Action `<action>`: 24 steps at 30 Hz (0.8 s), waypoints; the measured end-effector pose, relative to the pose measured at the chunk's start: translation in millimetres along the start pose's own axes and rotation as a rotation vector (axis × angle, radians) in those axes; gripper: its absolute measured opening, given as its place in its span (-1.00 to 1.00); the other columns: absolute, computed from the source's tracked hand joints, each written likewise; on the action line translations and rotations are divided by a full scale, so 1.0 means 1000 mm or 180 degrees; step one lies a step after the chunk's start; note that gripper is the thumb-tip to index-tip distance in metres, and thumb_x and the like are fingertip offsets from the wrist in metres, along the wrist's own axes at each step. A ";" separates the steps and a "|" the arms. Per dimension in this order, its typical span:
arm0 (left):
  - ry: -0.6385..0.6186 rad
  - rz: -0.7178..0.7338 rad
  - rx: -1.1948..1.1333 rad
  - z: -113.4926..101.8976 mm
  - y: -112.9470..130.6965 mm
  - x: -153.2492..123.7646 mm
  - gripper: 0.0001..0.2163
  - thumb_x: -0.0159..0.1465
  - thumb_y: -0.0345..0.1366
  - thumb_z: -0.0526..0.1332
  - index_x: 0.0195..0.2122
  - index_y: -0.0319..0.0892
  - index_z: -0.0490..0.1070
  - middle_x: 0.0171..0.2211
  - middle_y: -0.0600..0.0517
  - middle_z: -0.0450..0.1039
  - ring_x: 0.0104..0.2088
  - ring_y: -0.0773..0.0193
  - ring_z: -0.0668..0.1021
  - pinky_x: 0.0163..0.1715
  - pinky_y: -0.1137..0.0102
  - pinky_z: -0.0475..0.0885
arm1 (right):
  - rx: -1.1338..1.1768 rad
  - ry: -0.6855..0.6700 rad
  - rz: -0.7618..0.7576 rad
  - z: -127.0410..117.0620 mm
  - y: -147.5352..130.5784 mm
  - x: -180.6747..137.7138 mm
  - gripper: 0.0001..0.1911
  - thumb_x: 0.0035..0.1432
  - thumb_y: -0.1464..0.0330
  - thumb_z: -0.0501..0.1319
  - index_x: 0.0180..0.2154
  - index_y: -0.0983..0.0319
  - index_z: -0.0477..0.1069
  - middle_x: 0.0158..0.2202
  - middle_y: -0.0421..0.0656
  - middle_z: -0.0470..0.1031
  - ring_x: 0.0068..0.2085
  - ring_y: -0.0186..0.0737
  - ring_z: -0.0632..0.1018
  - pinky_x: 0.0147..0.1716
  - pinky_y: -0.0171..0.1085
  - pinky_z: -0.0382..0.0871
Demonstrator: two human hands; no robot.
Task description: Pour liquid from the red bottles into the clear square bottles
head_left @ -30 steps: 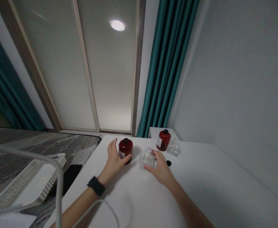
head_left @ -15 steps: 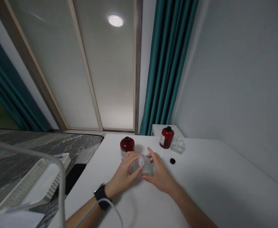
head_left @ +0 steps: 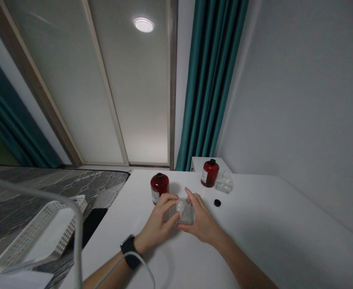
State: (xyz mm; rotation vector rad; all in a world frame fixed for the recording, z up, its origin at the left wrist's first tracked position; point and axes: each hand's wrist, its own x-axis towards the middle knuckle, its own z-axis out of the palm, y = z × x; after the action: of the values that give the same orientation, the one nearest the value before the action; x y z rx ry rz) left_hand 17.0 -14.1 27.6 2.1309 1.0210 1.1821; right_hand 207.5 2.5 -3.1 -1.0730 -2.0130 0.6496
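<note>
Both my hands meet at a clear glass bottle [head_left: 186,213] on the white table [head_left: 254,233]. My right hand [head_left: 203,222] wraps round the bottle's body. My left hand [head_left: 158,224], with a black watch on the wrist, pinches the bottle's round clear stopper [head_left: 180,206] between fingers and thumb. Just behind my left hand stands a dark red bottle [head_left: 159,187] with no cap on.
A second dark red bottle [head_left: 209,173] with a black cap and another clear glass bottle [head_left: 223,182] stand at the back. A small black cap [head_left: 217,203] lies loose nearby. A white perforated tray [head_left: 40,230] and a black object [head_left: 93,224] lie on the grey mattress, left.
My left hand let go of the uncapped red bottle and came over to the clear bottle's stopper. My right hand drew the clear bottle a little nearer to me.
</note>
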 end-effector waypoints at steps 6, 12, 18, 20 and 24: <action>0.0409 -0.0064 -0.0184 0.006 -0.002 0.001 -0.93 0.29 -0.29 0.25 -0.27 -0.14 0.39 -0.16 -0.07 0.43 -0.02 0.08 0.48 0.03 0.22 0.38 | -0.0091 0.0072 -0.0122 0.006 -0.005 -0.001 0.18 -0.08 0.46 0.46 0.41 -0.01 -0.19 0.08 -0.06 0.27 0.13 0.04 0.37 0.16 0.07 0.32; 0.0380 -0.0119 -0.0265 0.007 -0.008 0.002 -0.85 0.19 -0.33 0.32 -0.33 -0.13 0.32 -0.16 -0.04 0.41 -0.07 0.11 0.49 -0.02 0.26 0.38 | 0.0128 0.0004 0.0102 0.003 -0.001 0.000 0.21 -0.11 0.45 0.47 0.40 -0.03 -0.20 0.10 -0.08 0.28 0.13 0.01 0.39 0.17 0.07 0.30; 0.0314 -0.0229 -0.0445 0.009 -0.009 -0.002 -0.81 0.20 -0.35 0.33 -0.32 -0.12 0.27 -0.03 -0.08 0.42 0.09 0.05 0.44 0.10 0.19 0.30 | 0.0287 -0.0020 0.0227 -0.005 0.001 0.003 0.16 -0.06 0.48 0.41 0.41 0.02 -0.20 0.04 -0.10 0.32 0.05 -0.06 0.44 0.16 0.05 0.32; 0.0318 -0.0245 -0.0587 0.011 -0.011 -0.002 -0.77 0.20 -0.36 0.33 -0.24 -0.11 0.26 -0.01 -0.08 0.42 0.11 0.06 0.43 0.12 0.18 0.30 | 0.0268 -0.0035 0.0239 -0.006 0.000 0.003 0.15 -0.06 0.49 0.40 0.41 0.01 -0.20 0.06 -0.09 0.31 0.08 -0.05 0.43 0.18 0.06 0.29; 0.0433 -0.0252 -0.0735 0.013 -0.017 -0.002 -0.72 0.20 -0.38 0.34 -0.19 -0.09 0.23 -0.07 -0.03 0.40 0.05 0.10 0.46 0.10 0.18 0.31 | 0.0325 0.0014 0.0245 -0.004 -0.001 0.003 0.15 -0.06 0.48 0.42 0.40 0.02 -0.19 0.07 -0.08 0.31 0.09 -0.05 0.42 0.19 0.06 0.28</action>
State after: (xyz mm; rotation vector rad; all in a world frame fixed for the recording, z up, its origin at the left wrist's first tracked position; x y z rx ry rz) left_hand 21.3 -6.5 7.8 1.8374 0.9658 1.3510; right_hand 209.2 4.6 1.4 -1.0942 -1.9210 0.7810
